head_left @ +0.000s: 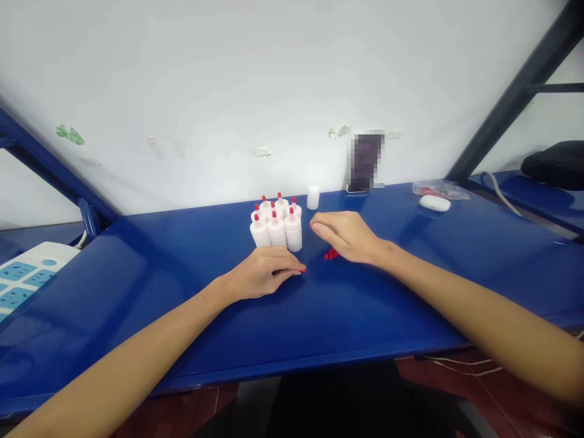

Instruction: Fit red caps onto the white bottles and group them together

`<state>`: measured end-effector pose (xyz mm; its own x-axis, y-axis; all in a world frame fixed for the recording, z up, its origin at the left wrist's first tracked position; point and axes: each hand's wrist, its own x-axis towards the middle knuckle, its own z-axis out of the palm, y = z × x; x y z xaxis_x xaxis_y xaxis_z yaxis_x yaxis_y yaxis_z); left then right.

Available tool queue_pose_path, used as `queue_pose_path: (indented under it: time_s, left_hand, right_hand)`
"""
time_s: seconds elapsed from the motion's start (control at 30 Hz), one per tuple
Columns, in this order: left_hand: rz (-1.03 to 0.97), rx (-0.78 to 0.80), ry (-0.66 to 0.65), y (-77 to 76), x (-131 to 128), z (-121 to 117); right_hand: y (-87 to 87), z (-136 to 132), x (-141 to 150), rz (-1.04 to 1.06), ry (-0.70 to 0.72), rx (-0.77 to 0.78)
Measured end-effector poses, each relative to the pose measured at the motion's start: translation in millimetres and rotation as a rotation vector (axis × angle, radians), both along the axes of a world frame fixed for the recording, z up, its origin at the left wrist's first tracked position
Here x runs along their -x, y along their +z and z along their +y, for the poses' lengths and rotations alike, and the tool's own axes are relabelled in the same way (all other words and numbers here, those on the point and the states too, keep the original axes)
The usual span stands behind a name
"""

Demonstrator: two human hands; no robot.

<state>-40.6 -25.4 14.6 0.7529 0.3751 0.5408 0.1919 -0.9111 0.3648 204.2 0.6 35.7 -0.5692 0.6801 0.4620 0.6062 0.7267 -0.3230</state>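
Observation:
Several small white bottles with red caps [276, 225] stand grouped on the blue table [182, 304]. My left hand [264, 272] rests palm down just in front of them, fingers curled loosely, with nothing visible in it. My right hand [347, 235] lies to the right of the bottles, fingers together and bent, hovering over a few loose red caps [331, 254]. One uncapped white bottle [312, 197] stands alone behind the group.
A white and blue power strip [27, 274] lies at the left edge. A phone [365, 163] leans on the wall. A plastic bag of red bits [438, 188] and a white case [435, 203] sit at back right. A black object [554, 163] lies far right.

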Motion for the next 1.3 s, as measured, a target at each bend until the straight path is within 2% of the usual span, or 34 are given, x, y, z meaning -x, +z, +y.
queue_pose_path:
  time_s: [0.1,0.2,0.3,0.43,0.7,0.83,1.13,1.3]
  left_hand:
    - [-0.144,-0.052,0.134,0.8,-4,-7]
    - [-0.278,-0.054,0.262,4.5,-10,-15]
    - [-0.328,-0.019,0.320,6.4,-15,-22]
    - [-0.321,-0.007,0.322,4.0,-16,-24]
    - [-0.256,-0.099,0.297,2.1,-15,-23]
    - [-0.234,-0.096,0.297,1.0,-15,-23]
    - [-0.247,0.029,0.264,0.9,-17,-24]
    - [-0.262,0.145,0.249,7.4,-15,-24]
  right_hand:
    - [2.0,-7,3,-0.089,0.025,-0.029]
    - [-0.4,-10,4,-0.094,0.107,-0.060]
    - [-2.5,-14,8,-0.074,0.137,-0.095]
    - [-3.1,-20,17,-0.087,0.100,-0.081]
    - [-3.2,-22,20,-0.100,0.052,0.004]
    - [-2.1,-24,22,-0.116,0.067,0.014]
    - [-1.7,-31,26,-0.104,0.098,0.075]
    - [-2.6,-30,28,-0.110,0.067,0.077]
